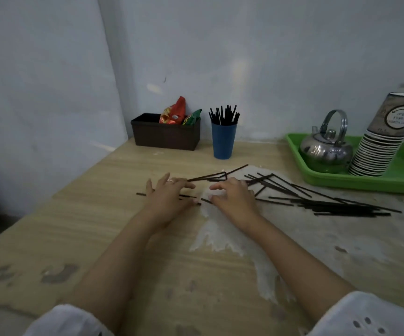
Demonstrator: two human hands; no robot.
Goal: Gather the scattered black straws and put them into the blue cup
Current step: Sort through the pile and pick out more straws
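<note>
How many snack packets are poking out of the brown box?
2. A red packet stands near the middle of the brown box, and a green packet sits beside it, nearer the blue cup. More may be hidden down inside the box.

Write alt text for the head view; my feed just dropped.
The left hand and right hand rest on scattered black straws on a worn wooden table, with more straws lying to the right. Behind them a blue cup already holds some straws, beside a dark box; a green tray at right carries a kettle and stacked paper cups.
</note>
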